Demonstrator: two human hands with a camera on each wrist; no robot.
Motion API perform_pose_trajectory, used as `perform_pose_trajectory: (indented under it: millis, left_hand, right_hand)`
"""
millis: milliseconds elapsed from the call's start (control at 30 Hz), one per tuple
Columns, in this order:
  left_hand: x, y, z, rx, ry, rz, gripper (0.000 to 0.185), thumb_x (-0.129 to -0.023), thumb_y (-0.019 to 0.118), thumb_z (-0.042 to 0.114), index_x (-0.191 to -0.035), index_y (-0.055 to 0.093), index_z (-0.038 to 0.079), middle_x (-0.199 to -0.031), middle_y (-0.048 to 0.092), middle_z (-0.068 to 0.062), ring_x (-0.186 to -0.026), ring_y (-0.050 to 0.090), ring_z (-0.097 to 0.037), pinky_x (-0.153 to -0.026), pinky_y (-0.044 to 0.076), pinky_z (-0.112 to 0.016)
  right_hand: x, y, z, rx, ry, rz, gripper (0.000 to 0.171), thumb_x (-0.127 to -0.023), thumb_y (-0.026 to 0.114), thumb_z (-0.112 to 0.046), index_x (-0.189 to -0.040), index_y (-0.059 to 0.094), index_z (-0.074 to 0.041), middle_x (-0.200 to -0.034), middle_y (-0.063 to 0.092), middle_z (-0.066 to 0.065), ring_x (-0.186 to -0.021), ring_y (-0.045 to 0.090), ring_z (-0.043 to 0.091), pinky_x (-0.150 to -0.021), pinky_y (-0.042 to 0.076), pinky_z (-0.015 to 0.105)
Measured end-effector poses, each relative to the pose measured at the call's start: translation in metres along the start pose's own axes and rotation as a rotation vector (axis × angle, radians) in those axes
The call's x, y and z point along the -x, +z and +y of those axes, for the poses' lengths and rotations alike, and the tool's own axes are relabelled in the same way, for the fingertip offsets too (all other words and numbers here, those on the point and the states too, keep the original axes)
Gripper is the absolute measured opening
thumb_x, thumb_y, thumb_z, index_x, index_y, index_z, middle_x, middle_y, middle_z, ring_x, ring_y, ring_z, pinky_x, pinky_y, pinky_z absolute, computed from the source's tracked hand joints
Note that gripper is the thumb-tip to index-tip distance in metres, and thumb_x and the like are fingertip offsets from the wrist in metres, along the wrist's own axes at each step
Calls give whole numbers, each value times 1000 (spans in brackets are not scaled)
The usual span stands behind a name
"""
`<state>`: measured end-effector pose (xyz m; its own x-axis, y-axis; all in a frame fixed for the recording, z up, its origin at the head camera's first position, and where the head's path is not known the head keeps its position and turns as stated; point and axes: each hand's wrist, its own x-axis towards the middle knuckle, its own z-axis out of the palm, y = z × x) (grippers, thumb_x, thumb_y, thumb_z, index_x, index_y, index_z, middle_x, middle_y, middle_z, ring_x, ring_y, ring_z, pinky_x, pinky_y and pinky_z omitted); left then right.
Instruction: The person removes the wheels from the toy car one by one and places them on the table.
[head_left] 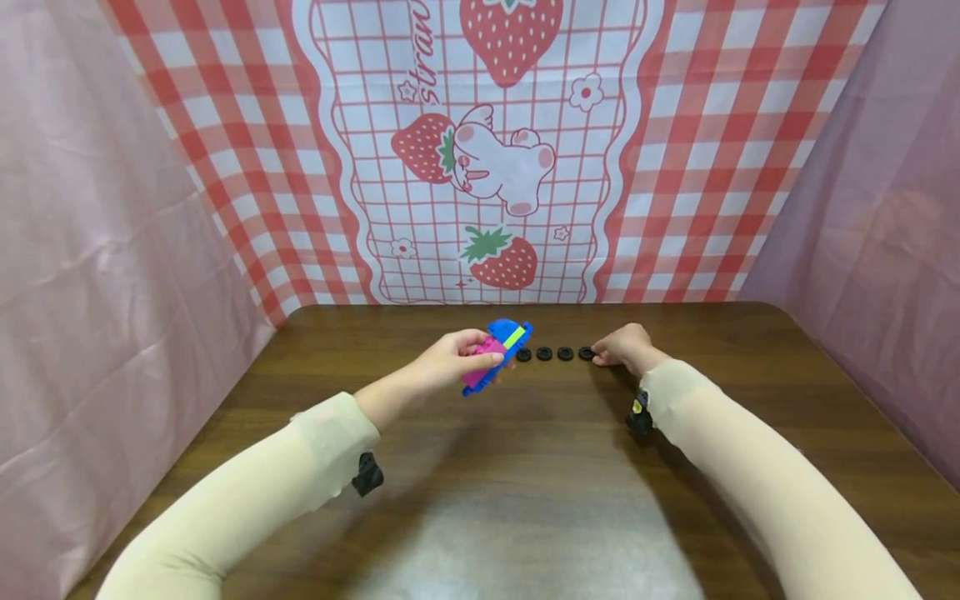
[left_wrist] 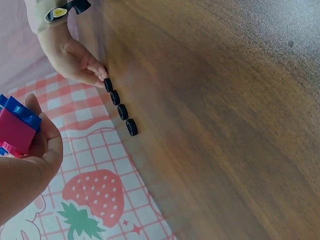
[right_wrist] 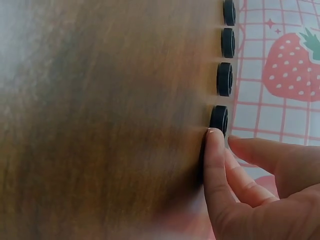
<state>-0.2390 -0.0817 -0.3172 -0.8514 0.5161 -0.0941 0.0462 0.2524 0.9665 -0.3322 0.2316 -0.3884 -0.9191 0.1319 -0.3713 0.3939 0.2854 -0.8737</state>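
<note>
My left hand point(head_left: 456, 353) grips a toy-brick build point(head_left: 504, 332) above the table, left of the wheel row. The build has a pink block point(left_wrist: 18, 129), blue parts and a lime-green strip; my fingers cover some of it. Small round black wheels point(head_left: 544, 354), several of them, lie in a straight line near the table's far side. At the right end of this line, my right hand point(head_left: 626, 346) pinches the last black wheel point(right_wrist: 219, 117) between thumb and fingertips, with the wheel down at the table surface.
The brown wood-grain table point(head_left: 517, 483) reaches back to a hanging red-and-white checked cloth point(head_left: 690, 167) with strawberry prints. Pink curtains point(head_left: 97, 292) hang at both sides. A dark wrist device point(head_left: 367, 474) sits under each sleeve cuff.
</note>
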Motion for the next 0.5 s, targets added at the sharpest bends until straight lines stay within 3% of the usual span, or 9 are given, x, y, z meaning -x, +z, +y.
perform_pose_trajectory:
  millis: [200, 300, 433, 500]
  left_hand:
    - [1, 1, 0, -15, -18, -4, 34, -97, 60, 21, -123, 52, 0, -117, 68, -16, -91, 69, -17, -87, 55, -34]
    - [1, 2, -1, -26, -19, -6, 35, -97, 60, 21, -125, 52, 0, -118, 68, -17, -93, 69, -19, -89, 55, -35]
    - [1, 3, -1, -89, -19, 29, 37, -96, 61, 22, -126, 53, 1, -116, 67, -17, -96, 67, -19, -88, 55, -34]
    - [1, 4, -1, -142, -15, 47, 40, -95, 62, 24, -127, 54, 1, -115, 66, -16, -96, 64, -17, -85, 55, -32]
  right_hand:
    - [8, -3, -4, -60, 6, -37, 55, -90, 64, 0, -134, 37, 19, -57, 64, 4, -51, 66, 9, -68, 58, 25]
    - [10, -5, -5, -42, 14, -19, 54, -90, 64, -3, -134, 40, 16, -56, 64, 3, -51, 66, 8, -69, 58, 25]
    - [11, -10, -7, -112, -32, -65, 48, -89, 64, -1, -127, 44, 20, -56, 65, 5, -52, 67, 10, -66, 58, 24]
    - [13, -12, -9, -147, -77, -110, 46, -89, 62, 0, -126, 44, 23, -64, 67, 8, -56, 68, 10, -67, 58, 24]
